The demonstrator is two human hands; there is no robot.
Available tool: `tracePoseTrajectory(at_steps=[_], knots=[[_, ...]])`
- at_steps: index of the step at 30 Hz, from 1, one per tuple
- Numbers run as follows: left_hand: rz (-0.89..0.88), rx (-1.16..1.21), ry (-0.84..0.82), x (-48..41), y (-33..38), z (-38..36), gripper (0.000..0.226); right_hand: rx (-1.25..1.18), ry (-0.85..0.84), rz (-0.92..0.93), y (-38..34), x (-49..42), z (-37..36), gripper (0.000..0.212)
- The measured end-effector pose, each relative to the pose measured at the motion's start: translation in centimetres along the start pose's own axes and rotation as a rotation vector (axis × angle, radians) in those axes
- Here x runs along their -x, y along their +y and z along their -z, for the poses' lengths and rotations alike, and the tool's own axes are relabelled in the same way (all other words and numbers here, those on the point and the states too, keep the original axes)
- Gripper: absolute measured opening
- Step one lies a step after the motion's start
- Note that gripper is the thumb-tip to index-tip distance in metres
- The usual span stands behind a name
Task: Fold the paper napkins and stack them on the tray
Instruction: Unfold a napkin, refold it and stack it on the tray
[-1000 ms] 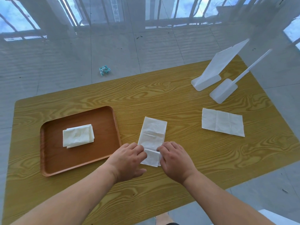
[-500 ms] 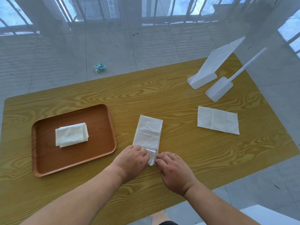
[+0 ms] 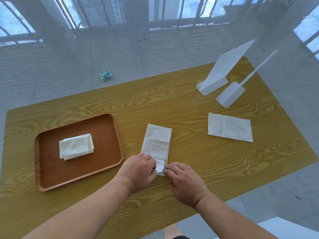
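Note:
A long white napkin [image 3: 157, 144] lies lengthwise on the wooden table [image 3: 189, 107], folded into a narrow strip. My left hand [image 3: 139, 171] pinches its near left corner and my right hand [image 3: 184, 181] pinches the near right corner; the near end curls up slightly between them. A brown tray [image 3: 79, 171] sits to the left with a small stack of folded napkins [image 3: 76, 146] in its middle. Another napkin [image 3: 229, 127] lies flat and partly unfolded on the right side of the table.
Two white plastic stands [image 3: 222, 69] [image 3: 230, 94] rise at the table's far right. A crumpled blue-and-white wrapper [image 3: 105, 75] lies on the tiled floor beyond the table. The near table edge runs just under my forearms.
Both hands slid to the napkin's near end and closed on its corners, lifting that edge a little. The camera view shifted slightly; tray and right napkin stayed put.

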State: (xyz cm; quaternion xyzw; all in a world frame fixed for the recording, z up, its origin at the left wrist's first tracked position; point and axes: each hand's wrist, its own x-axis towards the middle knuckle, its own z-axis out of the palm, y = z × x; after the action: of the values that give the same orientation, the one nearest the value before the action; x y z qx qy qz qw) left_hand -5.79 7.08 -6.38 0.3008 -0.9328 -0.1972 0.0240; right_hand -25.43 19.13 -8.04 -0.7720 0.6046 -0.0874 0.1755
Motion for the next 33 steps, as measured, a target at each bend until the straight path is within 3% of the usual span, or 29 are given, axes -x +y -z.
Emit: tracePoseTrajectory(at_steps=[8, 10, 14, 19, 22, 25, 28, 33], knots=[[-0.01, 0.083, 0.121, -0.4, 1.5, -0.1, 0.013, 0.03, -0.043, 0.027, 0.1, 0.3, -0.4, 0.046], [-0.019, 0.089, 0.087, -0.4, 1.7, -0.5, 0.012, -0.009, -0.011, -0.001, 0.2, 0.6, -0.3, 0.041], [0.05, 0.101, -0.074, 0.1, 1.3, -1.3, 0.025, -0.043, 0.102, -0.225, 1.1, 1.1, 0.5, 0.019], [0.039, 0.052, -0.006, 0.9, 0.0, -0.8, 0.022, 0.004, 0.065, -0.116, 0.5, 0.1, 0.6, 0.04], [0.2, -0.01, 0.035, 1.2, -0.8, -0.5, 0.023, 0.022, -0.037, -0.057, -0.6, -0.9, -0.1, 0.051], [0.448, -0.006, -0.081, 1.1, -1.0, -0.4, 0.029, 0.052, -0.117, -0.066, -1.2, -1.2, -0.6, 0.053], [0.726, 0.204, -0.102, 0.6, -0.4, -0.2, 0.027, 0.073, -0.127, -0.081, -1.4, -1.1, -0.8, 0.055], [0.983, 0.597, -0.128, -0.5, 0.4, -0.3, 0.014, 0.029, -0.121, -0.103, -1.5, -1.0, -1.0, 0.06]])
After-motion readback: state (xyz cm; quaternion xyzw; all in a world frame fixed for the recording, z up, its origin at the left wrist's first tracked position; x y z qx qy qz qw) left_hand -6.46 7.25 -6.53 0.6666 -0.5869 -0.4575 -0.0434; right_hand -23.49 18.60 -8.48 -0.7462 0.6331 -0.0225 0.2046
